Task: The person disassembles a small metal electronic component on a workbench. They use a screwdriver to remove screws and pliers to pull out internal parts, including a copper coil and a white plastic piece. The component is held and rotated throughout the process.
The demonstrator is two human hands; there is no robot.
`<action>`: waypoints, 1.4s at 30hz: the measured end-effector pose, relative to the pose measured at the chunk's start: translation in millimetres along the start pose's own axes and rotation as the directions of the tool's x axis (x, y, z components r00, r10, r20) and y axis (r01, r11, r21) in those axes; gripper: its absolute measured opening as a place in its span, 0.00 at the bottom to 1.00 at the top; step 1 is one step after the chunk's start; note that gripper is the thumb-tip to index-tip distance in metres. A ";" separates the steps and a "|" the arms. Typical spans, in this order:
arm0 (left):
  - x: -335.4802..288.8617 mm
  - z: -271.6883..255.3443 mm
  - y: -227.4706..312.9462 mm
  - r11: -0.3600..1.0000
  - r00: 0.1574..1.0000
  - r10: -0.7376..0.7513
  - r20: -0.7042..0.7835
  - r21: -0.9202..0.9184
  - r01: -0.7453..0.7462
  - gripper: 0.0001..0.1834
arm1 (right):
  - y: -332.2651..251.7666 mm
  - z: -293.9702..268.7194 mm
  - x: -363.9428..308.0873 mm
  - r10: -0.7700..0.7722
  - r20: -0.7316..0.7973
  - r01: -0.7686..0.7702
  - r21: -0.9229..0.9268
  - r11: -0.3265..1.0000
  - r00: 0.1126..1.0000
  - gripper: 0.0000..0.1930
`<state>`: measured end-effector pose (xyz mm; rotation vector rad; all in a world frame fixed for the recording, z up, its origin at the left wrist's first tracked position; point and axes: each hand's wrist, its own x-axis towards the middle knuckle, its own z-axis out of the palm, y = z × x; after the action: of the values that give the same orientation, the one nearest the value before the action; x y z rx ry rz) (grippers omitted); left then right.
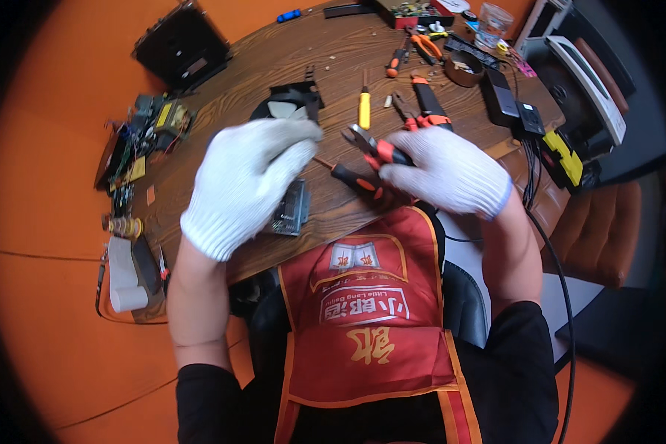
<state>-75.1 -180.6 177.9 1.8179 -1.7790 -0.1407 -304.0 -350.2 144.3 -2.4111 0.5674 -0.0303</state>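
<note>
Here is the moment, and the right hand, in a white knitted glove, has its fingers wrapped around the red-and-black handles of a pair of cutting pliers. The metal nose points up and to the left, toward the other glove, and the jaws look slightly parted. Across the gap, the left hand is half curled, thumb drawn in close to the fingers; whether anything is pinched between them cannot be told from here.

The step in hand looks like trimming or gripping some small piece, with the pliers brought up between the two gloves. The next move would seem to call for a steady left hand and a careful line-up of the nose, well clear of the glove's fingertips.

So where is the tool? In the right hand's grasp, above the worktop, its nose just beside the left fingertips but apart from them. A red-and-black screwdriver lies below the gap, a circuit board sits partly hidden by the left hand, and a yellow-handled screwdriver rests beyond the pliers.
</note>
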 end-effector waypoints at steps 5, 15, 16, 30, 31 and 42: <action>143.4 57.2 2.7 0.903 0.914 0.196 0.355 0.298 -0.310 0.17 | 42.0 16.1 60.6 0.042 -0.056 -0.049 -0.145 0.988 0.998 0.24; 312.8 196.0 51.4 0.909 0.907 0.153 0.393 0.304 -0.285 0.28 | 80.0 46.2 92.4 0.078 -0.200 -0.051 0.134 0.990 0.977 0.24; 318.4 194.7 60.6 0.881 0.872 0.112 0.477 0.358 -0.309 0.34 | 82.4 48.8 86.3 0.052 -0.232 -0.020 0.136 0.990 0.971 0.24; 365.0 185.2 64.8 0.722 0.834 0.410 0.369 0.428 -0.544 0.18 | 51.5 56.1 21.9 0.037 -0.619 0.097 0.182 0.978 0.784 0.18; 370.5 193.1 61.0 0.644 0.833 0.285 0.475 0.549 -0.533 0.17 | 51.5 59.2 16.4 0.084 -0.636 0.063 0.205 0.977 0.767 0.17; 342.5 169.4 57.1 0.810 0.855 0.325 0.404 0.349 -0.472 0.34 | 88.4 43.1 -3.5 0.207 -0.654 -0.329 -0.068 0.942 0.727 0.18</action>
<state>-168.6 -555.4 174.6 1.7157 -2.5723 0.1533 -334.8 -384.4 57.3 -2.4316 1.2816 -0.7383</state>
